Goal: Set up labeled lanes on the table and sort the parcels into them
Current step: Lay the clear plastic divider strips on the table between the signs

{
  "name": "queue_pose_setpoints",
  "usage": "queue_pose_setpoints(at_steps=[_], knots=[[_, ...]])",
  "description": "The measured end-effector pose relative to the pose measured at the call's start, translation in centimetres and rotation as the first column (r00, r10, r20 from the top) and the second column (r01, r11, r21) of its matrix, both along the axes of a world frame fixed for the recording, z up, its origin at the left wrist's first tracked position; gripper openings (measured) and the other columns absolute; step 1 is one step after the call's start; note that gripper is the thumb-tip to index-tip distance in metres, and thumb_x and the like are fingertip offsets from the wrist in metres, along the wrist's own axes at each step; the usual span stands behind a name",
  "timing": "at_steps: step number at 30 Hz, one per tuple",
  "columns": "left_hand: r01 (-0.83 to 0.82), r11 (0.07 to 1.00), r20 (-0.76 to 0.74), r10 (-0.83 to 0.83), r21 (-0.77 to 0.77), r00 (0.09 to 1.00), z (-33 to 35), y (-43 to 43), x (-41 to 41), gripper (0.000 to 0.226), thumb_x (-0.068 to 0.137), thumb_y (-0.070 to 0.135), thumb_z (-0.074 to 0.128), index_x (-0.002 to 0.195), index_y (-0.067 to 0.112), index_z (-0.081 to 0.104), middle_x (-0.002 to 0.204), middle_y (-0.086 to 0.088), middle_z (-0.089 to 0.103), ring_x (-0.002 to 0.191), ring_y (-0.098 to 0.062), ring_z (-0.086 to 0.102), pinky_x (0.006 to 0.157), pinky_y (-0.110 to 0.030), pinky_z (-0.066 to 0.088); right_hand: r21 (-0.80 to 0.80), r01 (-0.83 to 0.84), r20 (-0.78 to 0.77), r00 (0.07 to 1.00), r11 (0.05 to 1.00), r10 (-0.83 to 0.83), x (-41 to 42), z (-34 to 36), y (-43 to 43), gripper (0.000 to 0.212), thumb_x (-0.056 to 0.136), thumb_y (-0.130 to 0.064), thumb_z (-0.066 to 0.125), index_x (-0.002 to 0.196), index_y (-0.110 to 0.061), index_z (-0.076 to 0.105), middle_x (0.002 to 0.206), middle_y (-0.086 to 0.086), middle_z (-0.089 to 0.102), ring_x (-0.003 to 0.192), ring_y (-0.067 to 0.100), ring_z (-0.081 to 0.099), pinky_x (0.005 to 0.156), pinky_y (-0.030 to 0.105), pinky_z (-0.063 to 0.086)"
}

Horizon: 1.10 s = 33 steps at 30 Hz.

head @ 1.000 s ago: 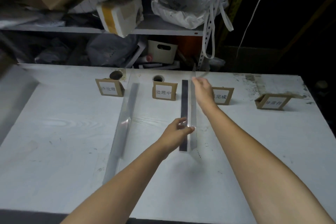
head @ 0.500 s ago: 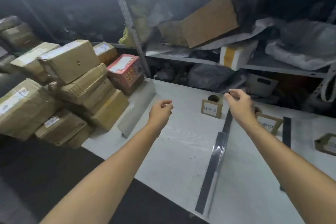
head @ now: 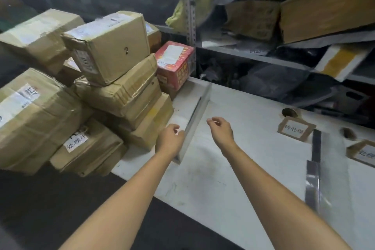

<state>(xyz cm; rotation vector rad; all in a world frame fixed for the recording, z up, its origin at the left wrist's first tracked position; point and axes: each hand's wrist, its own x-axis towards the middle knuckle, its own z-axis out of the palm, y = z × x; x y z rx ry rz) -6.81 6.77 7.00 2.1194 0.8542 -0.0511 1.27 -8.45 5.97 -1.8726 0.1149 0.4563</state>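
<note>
Clear dividers (head: 197,111) (head: 313,184) two; cards (head: 295,129) (head: 363,153) two; left hand (head: 170,140), right hand (head: 220,131) loose.

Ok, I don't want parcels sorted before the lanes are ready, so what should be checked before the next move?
1. Right hand empty: ok, fingers loosely curled, holding nothing.
2. Left hand free: cannot tell; it is at the near end of the clear divider, grip unclear.
3. Clear divider standing on the table beside the parcel pile: ok.
4. Nearest label card readable: ok; second label card is cut by the frame edge, cannot tell.
5. Front parcel showing its handwritten label: ok.
</note>
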Motion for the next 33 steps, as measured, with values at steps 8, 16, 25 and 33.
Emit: queue_pose_setpoints(at_steps=[8,16,25,33], knots=[[0.26,0.962,-0.068,-0.255,0.082,0.964,-3.9,2.2,3.6,0.028,0.1,0.034,0.045,0.106,0.021,0.069,0.113,-0.004,0.071,0.096,-0.026,0.063,0.074,-0.031,0.048,-0.008,0.021,-0.101,0.995,1.0,-0.022,2.2,-4.4,7.5,0.063,0.099,-0.049,0.048,0.151,-0.014,0.04,0.152,0.004,0.045,0.135,0.025,0.046,0.111,0.04,0.04],[0.181,0.92,0.008,-0.196,0.349,0.981,-2.8,1.8,3.2,0.022,0.1,0.028,0.051,0.091,0.017,0.067,0.085,-0.003,0.069,0.074,-0.025,0.059,0.058,-0.031,0.04,0.106,0.048,-0.174,0.984,0.993,-0.029,2.5,-4.3,8.5,0.081,0.09,-0.061,0.057,0.155,-0.019,0.03,0.156,-0.001,0.037,0.14,0.021,0.04,0.114,0.048,0.037],[0.058,0.957,0.327,-0.154,0.284,0.932,3.5,2.1,0.0,0.019,0.097,0.029,0.058,0.09,0.019,0.072,0.08,0.003,0.071,0.075,-0.02,0.064,0.064,-0.035,0.052,0.145,0.146,-0.013,0.989,0.979,-0.146,4.4,2.3,10.2,0.11,0.061,-0.093,0.056,0.15,-0.032,0.039,0.154,-0.006,0.041,0.144,0.02,0.033,0.117,0.047,0.031],[0.281,0.957,0.46,-0.221,-0.067,0.86,11.3,-1.5,0.7,0.013,0.095,0.037,0.063,0.095,0.024,0.065,0.093,0.011,0.069,0.091,-0.008,0.064,0.079,-0.026,0.052,0.39,0.174,0.064,0.975,0.904,-0.215,7.3,11.0,7.3,0.05,0.085,-0.06,0.064,0.122,-0.026,0.06,0.118,-0.01,0.059,0.117,0.013,0.055,0.111,0.041,0.041]])
